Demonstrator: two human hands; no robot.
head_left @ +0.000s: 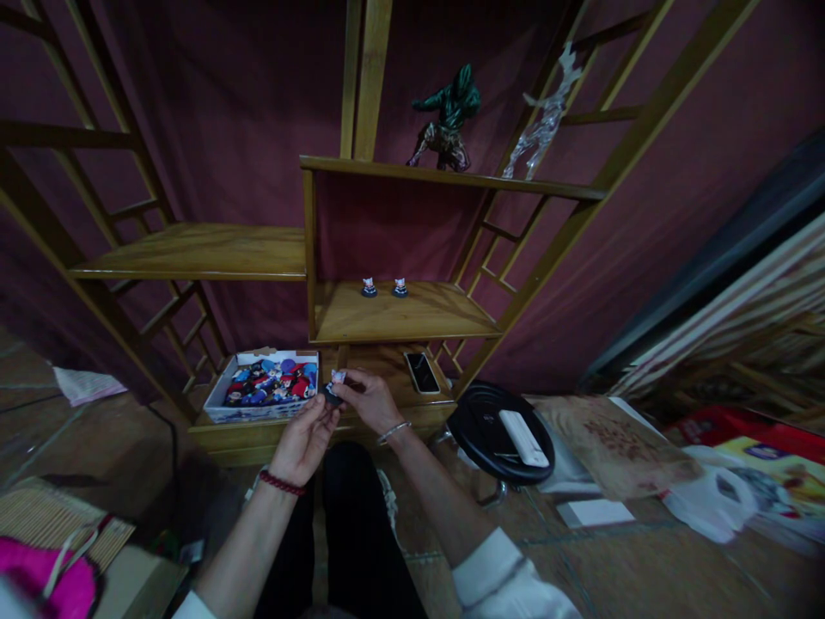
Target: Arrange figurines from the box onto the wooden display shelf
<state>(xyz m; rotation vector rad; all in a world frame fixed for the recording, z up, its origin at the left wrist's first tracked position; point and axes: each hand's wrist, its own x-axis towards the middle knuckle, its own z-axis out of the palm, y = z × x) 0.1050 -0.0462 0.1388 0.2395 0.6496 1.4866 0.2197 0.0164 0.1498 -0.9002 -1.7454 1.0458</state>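
Note:
Between my two hands is a small figurine [337,379] with a whitish top and a dark base. My left hand [306,440] pinches it from below, at the base. From the right, my right hand [369,401] has its fingertips closed on the same piece. Two similar figurines, one on the left [369,287] and one on the right [400,288], stand upright side by side on the middle shelf [412,320]. Just left of my hands, a white box [225,411] is filled with several small red, blue and white pieces.
A phone [422,373] lies on the lowest shelf. Above, a green-hooded statue [448,120] and a clear figure [545,116] stand on the upper shelf [451,176]. A black stool [473,430] holds a white object [523,438]. Bags [709,494] are at right, cardboard [145,580] at left.

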